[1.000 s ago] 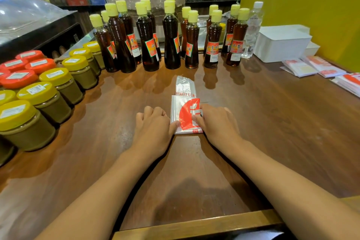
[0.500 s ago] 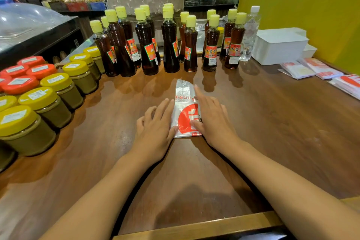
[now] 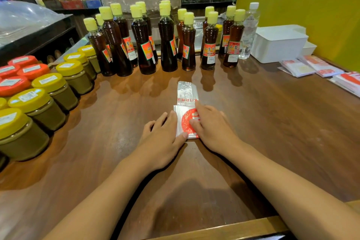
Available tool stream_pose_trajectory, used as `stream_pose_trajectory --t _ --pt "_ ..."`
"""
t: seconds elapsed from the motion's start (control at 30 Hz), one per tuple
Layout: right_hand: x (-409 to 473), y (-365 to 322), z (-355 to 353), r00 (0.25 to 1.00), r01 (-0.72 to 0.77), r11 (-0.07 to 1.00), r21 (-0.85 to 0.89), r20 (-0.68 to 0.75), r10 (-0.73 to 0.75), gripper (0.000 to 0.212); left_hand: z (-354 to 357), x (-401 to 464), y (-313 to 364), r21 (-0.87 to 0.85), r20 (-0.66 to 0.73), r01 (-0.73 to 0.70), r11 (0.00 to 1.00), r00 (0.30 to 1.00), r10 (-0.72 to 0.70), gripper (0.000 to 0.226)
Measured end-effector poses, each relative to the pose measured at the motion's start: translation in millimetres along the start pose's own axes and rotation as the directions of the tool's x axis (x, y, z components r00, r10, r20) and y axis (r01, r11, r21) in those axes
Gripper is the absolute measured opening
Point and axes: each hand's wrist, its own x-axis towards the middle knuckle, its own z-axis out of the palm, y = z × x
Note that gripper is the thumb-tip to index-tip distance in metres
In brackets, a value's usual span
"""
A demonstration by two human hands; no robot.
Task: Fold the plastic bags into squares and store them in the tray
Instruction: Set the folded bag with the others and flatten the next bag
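Bag [image 3: 186, 107] lies mid-counter [image 3: 272, 122], thin, light and slippery, likely to spring open. Left hand [image 3: 162, 138] and right hand [image 3: 211, 125] press it flat, fingers [image 3: 198, 108] extended, gripping nothing; best pinched at its far flap.

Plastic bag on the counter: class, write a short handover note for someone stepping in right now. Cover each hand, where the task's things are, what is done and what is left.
Left hand: open, flat, fingertips on the left edge of the plastic bag.
Right hand: open, flat, pressing the bag's right half.
Bag: lies on the wooden counter, folded into a narrow strip, its far end sticking out past the hands toward the bottles.
White tray: far right by the yellow wall; its inside is not visible.
Done: lengthwise folds.
Left: fold the strip into a square, place it in the tray, then fold the unfolded bags beside the tray.
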Motion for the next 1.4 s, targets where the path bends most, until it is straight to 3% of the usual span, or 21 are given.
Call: stream_pose_trajectory --t 0.1,0.17,0.3,0.53,0.7,0.83,0.97,1.13,1.4 --pt "-1 -2 1 1.0 -0.005 0.999 -0.044 0.026 0.006 0.068 3 0 -3 0.056 0.024 -0.013 0.998 1.0 0.012 0.068" --pt "-3 -2 1 0.999 0.019 0.996 -0.087 0.037 -0.016 0.064 3 1 -6 0.064 0.077 0.019 0.998 0.997 -0.024 0.071" --pt "-4 -2 -1 0.998 0.03 0.983 -0.18 0.066 -0.019 0.057 -1 4 -7 -0.012 0.065 0.067 0.998 0.996 -0.066 0.062" --pt "-2 -2 -1 0.991 0.013 0.982 -0.189 0.13 0.012 0.068 -5 1 -3 -0.068 0.047 0.034 0.997 0.998 -0.031 0.041" --pt "-4 -2 0 0.992 0.008 0.977 -0.214 0.121 0.019 0.068 -7 2 -2 -0.011 0.095 0.042 0.999 0.995 -0.041 0.055" --pt "-3 -2 0 0.992 0.022 0.975 -0.222 0.125 0.006 0.067 -7 9 -4 0.016 0.043 0.022 1.0 0.999 -0.023 0.068" --pt "-3 0 0 0.988 0.051 0.975 -0.217 0.152 -0.017 0.065 -4 17 -1 0.099 0.059 -0.067 0.993 0.996 0.062 0.062" --pt "0 3 -1 0.983 0.071 0.978 -0.196 0.178 -0.036 0.062 -2 22 -2 0.113 0.112 -0.043 0.993 0.993 0.03 0.057" --pt "-3 6 -6 0.965 0.137 0.967 -0.213 0.248 -0.082 0.063 -1 21 -4 0.165 0.078 -0.052 0.985 0.996 0.04 0.059"
